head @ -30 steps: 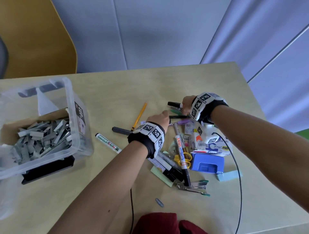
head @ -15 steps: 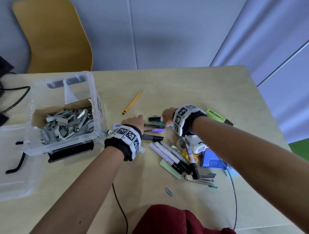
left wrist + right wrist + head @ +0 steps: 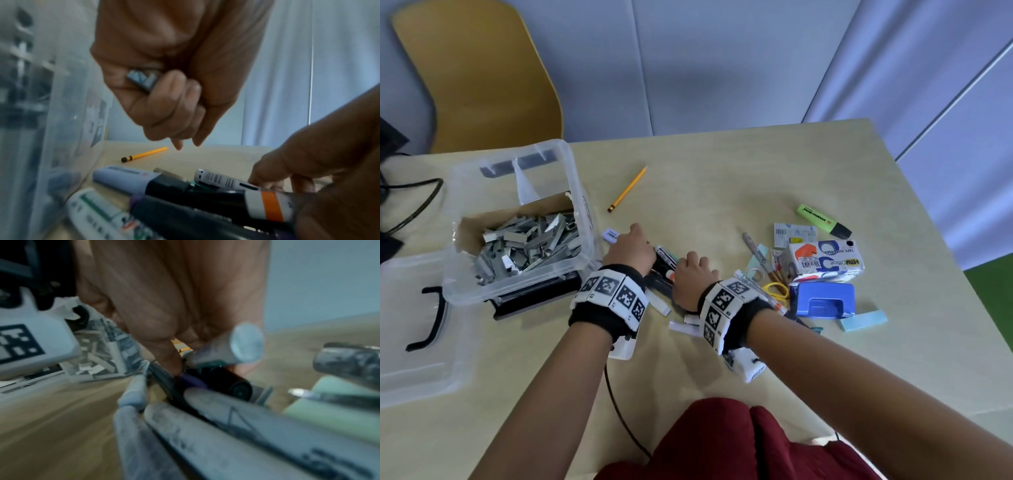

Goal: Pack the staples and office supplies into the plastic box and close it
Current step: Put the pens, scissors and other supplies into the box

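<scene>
Since the picture of half a second ago both hands have slid left, sweeping the bundle of markers (image 3: 664, 265) closer to the plastic box (image 3: 517, 219), and the view has tipped so that the highlighter (image 3: 823, 221) now lies well clear of them on the right.

The left hand (image 3: 631, 248) has its fingers (image 3: 170, 104) curled round a small grey object (image 3: 142, 79), which the wrist view shows tucked in the palm; what it is I cannot tell. The right hand (image 3: 693, 277) has its fingers bent down onto the markers, pressing or pinching them; a firm grip is not plain.

To do this step well, I judge the hands should squeeze the markers from both ends, keep them parallel, lift them as one bundle, and lay them over the staples (image 3: 527, 240) without knocking the box wall.

The box stands open on the surface (image 3: 722, 178) just left of the hands, clear-walled, half filled with loose grey staples on a cardboard liner. Its lid (image 3: 417, 329) lies flat in front of it. A pencil (image 3: 627, 189), a hole punch (image 3: 823, 299) and a tape dispenser carton (image 3: 825, 260) are still unpacked.
</scene>
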### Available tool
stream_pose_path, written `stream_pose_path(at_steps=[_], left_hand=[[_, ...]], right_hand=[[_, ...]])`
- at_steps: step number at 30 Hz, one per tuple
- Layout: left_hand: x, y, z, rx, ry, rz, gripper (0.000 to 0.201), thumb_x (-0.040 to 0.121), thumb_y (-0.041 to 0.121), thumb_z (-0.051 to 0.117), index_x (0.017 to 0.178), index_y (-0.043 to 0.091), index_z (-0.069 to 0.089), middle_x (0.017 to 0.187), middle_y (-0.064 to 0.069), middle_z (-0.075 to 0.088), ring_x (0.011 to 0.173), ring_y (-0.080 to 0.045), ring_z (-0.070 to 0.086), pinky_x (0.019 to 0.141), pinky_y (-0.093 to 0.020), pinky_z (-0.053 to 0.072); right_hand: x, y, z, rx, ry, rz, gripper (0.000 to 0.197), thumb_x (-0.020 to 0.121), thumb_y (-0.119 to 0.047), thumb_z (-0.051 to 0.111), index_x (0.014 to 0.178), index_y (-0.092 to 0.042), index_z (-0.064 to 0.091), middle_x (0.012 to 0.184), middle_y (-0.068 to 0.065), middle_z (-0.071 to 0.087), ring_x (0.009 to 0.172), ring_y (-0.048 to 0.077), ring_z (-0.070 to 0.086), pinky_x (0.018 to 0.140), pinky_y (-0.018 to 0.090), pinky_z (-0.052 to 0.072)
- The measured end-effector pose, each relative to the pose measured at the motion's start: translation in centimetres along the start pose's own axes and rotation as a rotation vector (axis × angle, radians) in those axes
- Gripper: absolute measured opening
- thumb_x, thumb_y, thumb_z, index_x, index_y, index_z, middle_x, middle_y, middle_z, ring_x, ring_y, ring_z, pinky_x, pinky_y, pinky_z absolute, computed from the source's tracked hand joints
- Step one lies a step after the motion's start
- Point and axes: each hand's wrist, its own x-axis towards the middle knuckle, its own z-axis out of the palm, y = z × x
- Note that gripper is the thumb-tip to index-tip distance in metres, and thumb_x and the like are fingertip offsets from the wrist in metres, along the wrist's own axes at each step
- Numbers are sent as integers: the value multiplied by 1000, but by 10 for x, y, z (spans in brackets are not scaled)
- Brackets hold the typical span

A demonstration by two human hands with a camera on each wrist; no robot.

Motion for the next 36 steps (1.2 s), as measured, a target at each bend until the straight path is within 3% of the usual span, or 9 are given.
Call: stream_pose_path(at_steps=[7,11,14,17,21,28,31,33,36], left_hand=[[-20,11,5,-69,27,171,16,96,23,44,100,9,49,96,-12,61,90,-29,55,73,-34,41],[-58,32,20,51,-229,447,30,88,40,59,98,15,47,68,3,47,59,-14,45,52,-26,32],[-73,42,43,222,-373,566,46,87,45,59,115,12,47,83,-7,56,71,-22,53,60,-29,34],[-74,48,61,376,-283,597,46,93,41,51,124,9,41,107,-17,60,96,-31,59,75,-34,43],[-75,56,69,485,-184,638,36,95,35,49,120,10,44,110,-13,60,101,-33,60,80,-38,46],[-68,38,58,492,-273,590,15,91,24,56,91,9,56,82,-7,52,88,-29,58,72,-34,44],[-61,34,49,403,-315,517,23,88,30,60,72,17,50,71,3,44,83,-26,56,74,-33,44],[-58,36,46,310,-256,492,15,90,29,58,84,15,55,82,-2,53,87,-27,58,74,-32,42],[-58,43,48,291,-151,518,22,94,25,52,112,13,52,104,-8,60,95,-28,59,78,-34,44]], right_hand=[[-16,34,-22,138,81,-26,37,91,-19,46,124,-2,43,130,15,37,122,33,33,99,43,35],[-28,79,-35,144,155,33,45,85,-17,55,128,-8,45,141,14,33,128,33,31,105,43,31],[-35,99,-32,87,92,28,44,83,-17,59,125,-9,48,154,4,20,130,30,34,105,41,30],[-39,108,-27,24,69,1,37,81,-4,57,117,-6,52,145,9,33,122,30,44,100,37,35],[-39,108,-23,15,115,-11,24,83,-1,55,108,-2,55,142,10,36,113,28,52,93,37,42],[-36,105,-20,-11,109,-43,20,83,-5,56,102,-1,61,139,13,44,105,29,57,82,31,42],[-35,100,-18,119,135,-62,34,83,-11,60,117,-6,56,144,7,41,101,29,58,84,32,44],[-33,98,-19,218,144,-40,47,83,-10,61,128,-11,48,123,10,58,99,25,57,84,31,46],[-28,98,-21,238,153,-11,28,82,-4,57,109,-7,54,108,11,62,93,24,57,74,26,41]])
